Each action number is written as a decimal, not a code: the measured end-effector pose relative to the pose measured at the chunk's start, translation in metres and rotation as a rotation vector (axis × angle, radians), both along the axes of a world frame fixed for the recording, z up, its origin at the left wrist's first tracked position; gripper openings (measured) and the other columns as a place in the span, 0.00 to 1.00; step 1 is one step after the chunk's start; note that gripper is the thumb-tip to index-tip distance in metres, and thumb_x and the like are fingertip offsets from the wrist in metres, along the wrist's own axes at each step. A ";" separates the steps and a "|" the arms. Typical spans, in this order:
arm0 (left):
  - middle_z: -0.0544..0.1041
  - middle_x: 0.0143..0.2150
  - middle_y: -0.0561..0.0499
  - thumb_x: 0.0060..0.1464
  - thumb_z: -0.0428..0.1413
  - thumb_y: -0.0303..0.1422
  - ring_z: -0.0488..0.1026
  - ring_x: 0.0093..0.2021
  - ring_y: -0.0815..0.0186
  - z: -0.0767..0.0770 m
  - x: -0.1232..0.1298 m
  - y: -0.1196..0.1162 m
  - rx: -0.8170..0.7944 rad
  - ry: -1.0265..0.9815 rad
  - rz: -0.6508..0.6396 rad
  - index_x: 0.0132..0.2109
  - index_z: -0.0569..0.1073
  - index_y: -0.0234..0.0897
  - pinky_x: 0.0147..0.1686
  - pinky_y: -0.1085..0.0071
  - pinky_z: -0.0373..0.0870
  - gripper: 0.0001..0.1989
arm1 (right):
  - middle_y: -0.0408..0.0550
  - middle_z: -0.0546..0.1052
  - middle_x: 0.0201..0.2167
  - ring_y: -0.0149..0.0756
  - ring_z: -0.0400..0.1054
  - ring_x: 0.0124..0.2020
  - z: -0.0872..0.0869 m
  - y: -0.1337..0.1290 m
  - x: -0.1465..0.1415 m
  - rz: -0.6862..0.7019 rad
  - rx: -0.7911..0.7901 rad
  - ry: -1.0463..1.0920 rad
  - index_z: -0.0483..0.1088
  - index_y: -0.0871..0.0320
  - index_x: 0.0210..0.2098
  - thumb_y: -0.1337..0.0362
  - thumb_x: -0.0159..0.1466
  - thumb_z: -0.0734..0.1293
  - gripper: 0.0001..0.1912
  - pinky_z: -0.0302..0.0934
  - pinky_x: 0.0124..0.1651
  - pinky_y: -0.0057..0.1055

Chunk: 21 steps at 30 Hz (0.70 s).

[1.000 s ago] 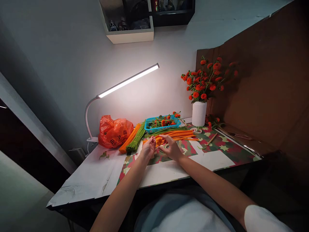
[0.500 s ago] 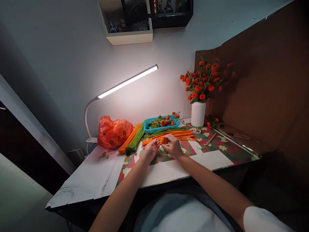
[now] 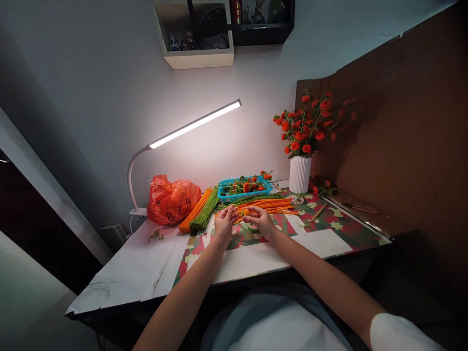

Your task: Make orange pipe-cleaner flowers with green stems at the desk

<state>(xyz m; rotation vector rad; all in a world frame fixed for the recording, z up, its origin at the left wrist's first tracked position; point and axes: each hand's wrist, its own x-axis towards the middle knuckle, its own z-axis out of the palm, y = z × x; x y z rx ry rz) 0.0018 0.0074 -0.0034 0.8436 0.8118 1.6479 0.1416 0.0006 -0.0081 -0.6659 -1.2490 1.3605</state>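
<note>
- The table (image 3: 135, 268) has a white top, wrinkled and stained near its left front corner; on its right part lies a covering with a camouflage pattern in red, green and cream (image 3: 343, 231), with white patches.
- Above the covering, the small round orange fluffy flower head (image 3: 246, 212) is between the two hands, at the fingertips of the right hand.
- The right hand (image 3: 260, 223) pinches this flower head with thumb and fingers.
- The left hand (image 3: 224, 224) has its fingertips brought together, close to the flower head; I cannot tell what thin thing, if any, is in them.
- Behind the hands lie loose orange fuzzy stems (image 3: 278, 205); to the left are an orange bundle (image 3: 195, 209) and a green bundle (image 3: 205, 212), beside a red-orange plastic bag (image 3: 171, 200).
- A blue plastic basket (image 3: 244, 198) with flowers stands near the wall, and a white ribbed vase (image 3: 300, 175) holds red-orange flowers (image 3: 295, 146).
- A slim white lamp (image 3: 195, 125) lights the grey-white wall (image 3: 91, 73), with a box-shaped shelf (image 3: 199, 61) above.
- On the right rises a brown panel (image 3: 402, 122), rather in shadow.
</note>
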 end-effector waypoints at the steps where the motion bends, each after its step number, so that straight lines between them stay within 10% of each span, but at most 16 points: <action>1: 0.77 0.31 0.51 0.43 0.66 0.36 0.74 0.24 0.74 0.001 -0.001 -0.001 0.015 0.006 -0.020 0.38 0.73 0.33 0.28 0.77 0.70 0.16 | 0.44 0.76 0.30 0.34 0.71 0.30 0.002 -0.001 0.002 0.010 -0.022 0.014 0.71 0.57 0.36 0.58 0.43 0.77 0.23 0.66 0.33 0.30; 10: 0.77 0.27 0.51 0.32 0.70 0.40 0.72 0.25 0.71 0.001 -0.006 -0.003 0.096 0.107 0.097 0.30 0.73 0.32 0.30 0.73 0.71 0.20 | 0.43 0.75 0.30 0.32 0.72 0.33 0.005 -0.002 0.004 0.192 -0.073 0.130 0.72 0.58 0.30 0.59 0.42 0.78 0.18 0.67 0.45 0.33; 16: 0.76 0.42 0.43 0.43 0.64 0.44 0.75 0.34 0.66 0.002 -0.001 -0.007 -0.014 0.099 -0.103 0.41 0.71 0.35 0.34 0.69 0.72 0.22 | 0.47 0.77 0.33 0.35 0.72 0.31 -0.002 0.002 0.004 -0.075 0.132 -0.106 0.74 0.57 0.40 0.57 0.46 0.75 0.23 0.69 0.37 0.35; 21: 0.71 0.44 0.48 0.40 0.67 0.39 0.72 0.36 0.67 0.002 0.003 -0.017 0.163 0.414 0.336 0.46 0.69 0.40 0.32 0.74 0.69 0.26 | 0.48 0.76 0.37 0.33 0.69 0.30 -0.002 0.001 0.006 -0.379 0.512 -0.376 0.74 0.56 0.41 0.63 0.51 0.71 0.17 0.68 0.33 0.32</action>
